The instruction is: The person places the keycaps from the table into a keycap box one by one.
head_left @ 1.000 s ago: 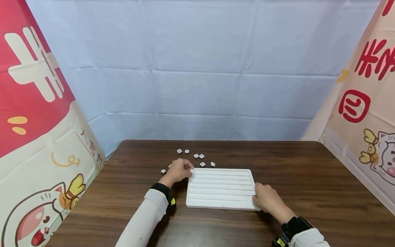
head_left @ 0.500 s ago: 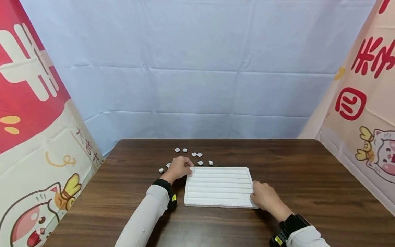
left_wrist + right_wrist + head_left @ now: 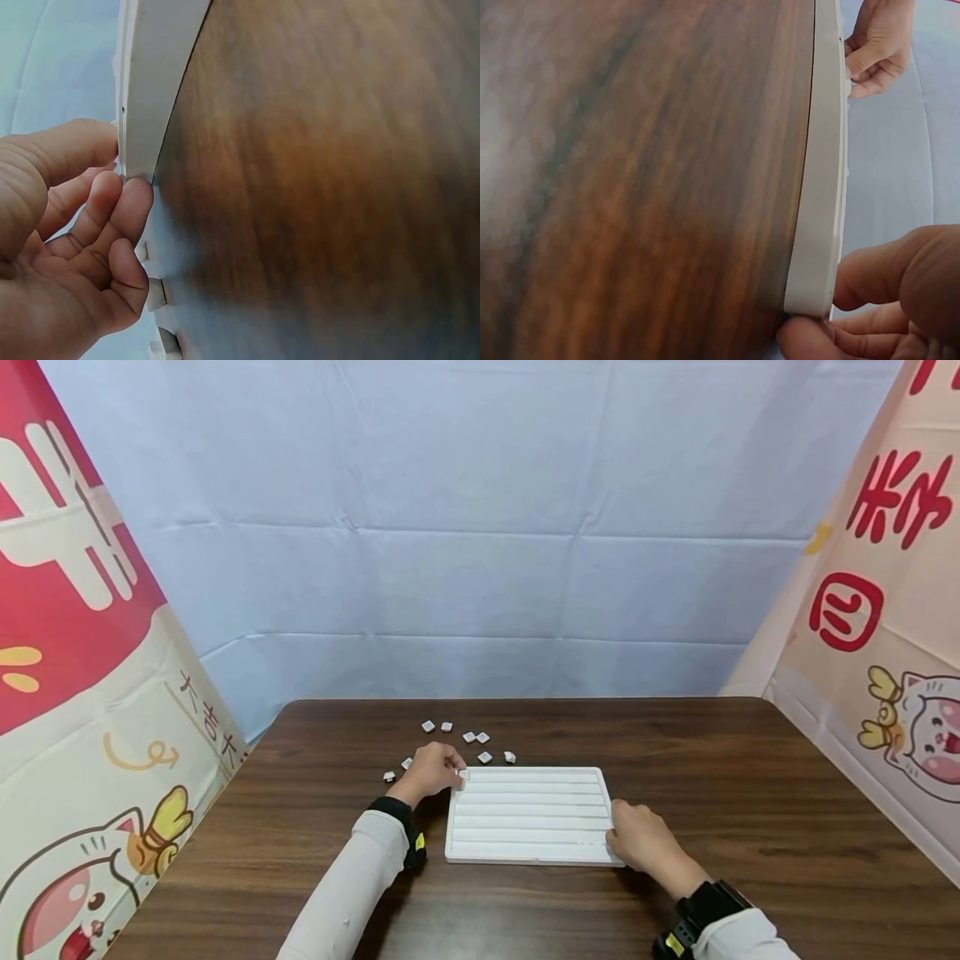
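A flat white tray [image 3: 532,817] with several long ridges lies on the brown wooden table. At its far left corner my left hand [image 3: 433,768] pinches a small white keycap-like piece [image 3: 463,774], held at the top ridge. The thumb and fingers hide most of that piece, and the left wrist view shows only the fingertips at the tray's corner. My right hand [image 3: 642,835] grips the tray's right edge near the front, thumb on top and fingers curled at the side, as the right wrist view shows.
Several similar white pieces lie loose behind the tray, among them one piece [image 3: 484,757] near its far edge and another piece [image 3: 389,777] left of my left hand. A pale blue cloth [image 3: 465,568] hangs behind the table [image 3: 712,760]; printed cloths flank both sides.
The whole scene has shifted slightly left in the head view. Both hands stay at the same places on the tray, the left fingers moving only a little at the corner.
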Available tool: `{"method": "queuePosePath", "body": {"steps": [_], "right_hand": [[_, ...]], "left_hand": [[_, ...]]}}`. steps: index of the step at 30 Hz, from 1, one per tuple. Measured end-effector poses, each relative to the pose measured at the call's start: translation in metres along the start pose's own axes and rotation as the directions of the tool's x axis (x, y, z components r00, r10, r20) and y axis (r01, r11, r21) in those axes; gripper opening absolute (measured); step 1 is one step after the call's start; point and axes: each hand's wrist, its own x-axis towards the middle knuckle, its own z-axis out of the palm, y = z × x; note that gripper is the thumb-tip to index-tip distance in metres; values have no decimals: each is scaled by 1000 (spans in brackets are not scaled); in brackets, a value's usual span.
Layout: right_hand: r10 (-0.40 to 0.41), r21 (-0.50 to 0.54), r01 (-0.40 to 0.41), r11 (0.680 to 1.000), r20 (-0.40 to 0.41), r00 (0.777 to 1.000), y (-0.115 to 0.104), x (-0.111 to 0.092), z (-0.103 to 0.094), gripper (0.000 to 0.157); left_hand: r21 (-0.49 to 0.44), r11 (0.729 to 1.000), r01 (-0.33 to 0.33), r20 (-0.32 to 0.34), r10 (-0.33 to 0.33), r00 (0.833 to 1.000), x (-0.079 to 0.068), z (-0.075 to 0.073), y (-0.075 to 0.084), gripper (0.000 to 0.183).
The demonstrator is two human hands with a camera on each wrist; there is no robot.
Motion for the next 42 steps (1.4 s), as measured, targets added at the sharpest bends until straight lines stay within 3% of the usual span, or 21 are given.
{"method": "queuePosePath", "body": {"steps": [10, 31, 35, 42], "right_hand": [[-12, 38, 13, 999, -13, 1000, 0, -3, 0, 7], [-5, 35, 5, 999, -8, 1000, 0, -2, 1, 8], [-2, 36, 2, 999, -2, 1000, 0, -2, 2, 10], [-1, 38, 1, 999, -3, 1000, 1, -2, 1, 13]], "left_hand": [[-13, 999, -29, 4, 29, 1000, 1, 0, 1, 15], [-33, 999, -25, 11, 26, 1000, -1, -2, -2, 15], [7, 998, -62, 11, 62, 998, -2, -3, -2, 15], [121, 983, -136, -49, 143, 989, -2, -8, -3, 21]]}}
